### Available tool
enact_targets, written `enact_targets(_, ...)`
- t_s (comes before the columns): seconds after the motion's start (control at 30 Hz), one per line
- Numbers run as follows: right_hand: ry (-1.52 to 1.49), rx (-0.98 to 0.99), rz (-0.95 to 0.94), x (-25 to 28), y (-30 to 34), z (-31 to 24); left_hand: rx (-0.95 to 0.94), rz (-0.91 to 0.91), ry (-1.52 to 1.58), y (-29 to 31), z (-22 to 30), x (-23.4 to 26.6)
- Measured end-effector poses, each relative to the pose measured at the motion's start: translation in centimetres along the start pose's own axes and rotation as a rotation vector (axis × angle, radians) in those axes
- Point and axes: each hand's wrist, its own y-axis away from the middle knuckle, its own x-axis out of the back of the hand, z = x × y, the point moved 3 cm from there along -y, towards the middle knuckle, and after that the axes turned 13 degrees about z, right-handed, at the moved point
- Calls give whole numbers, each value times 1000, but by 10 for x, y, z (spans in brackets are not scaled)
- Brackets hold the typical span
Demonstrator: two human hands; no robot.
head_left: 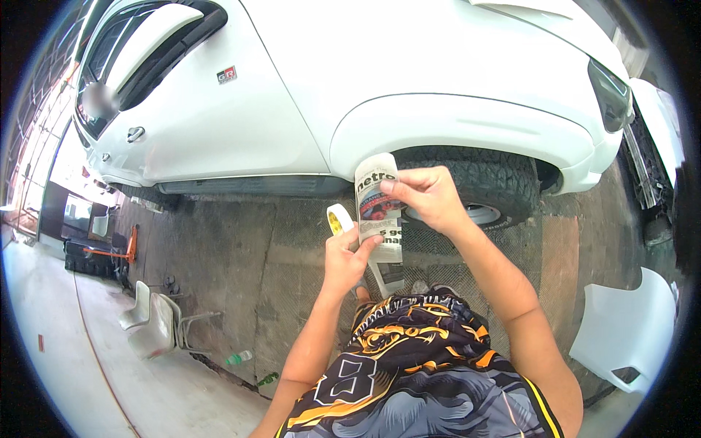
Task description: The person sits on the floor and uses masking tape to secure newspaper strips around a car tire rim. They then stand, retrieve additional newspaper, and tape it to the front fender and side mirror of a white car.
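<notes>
A narrow folded strip of newspaper (377, 208) stands upright between my hands, its lower length hanging toward my feet. My right hand (431, 197) is closed on its right edge near the top, thumb against the printed face. Lower down, my left hand (347, 259) is closed on the strip's left side with the thumb across the front. A roll of white tape with a yellow core (339, 219) juts out above the left fingers and seems held by them; how they grip it is hidden. Just beyond the paper is the front wheel (482, 182) of a white vehicle.
The white vehicle's body (292, 102) spans the far side. A loose white bumper-like panel (624, 328) is at the right. Pale plastic chairs (155, 321), a plastic bottle (239, 358) and an orange-handled jack (131, 244) are at the left.
</notes>
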Motion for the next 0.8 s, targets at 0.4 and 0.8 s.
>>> enact_targets(0.4,-58,191,187,2,-5,-28,276,-28,245,13,-22,10)
enact_targets(0.8,8,96,53,-15,9,-19,79,20,206,7,5,10)
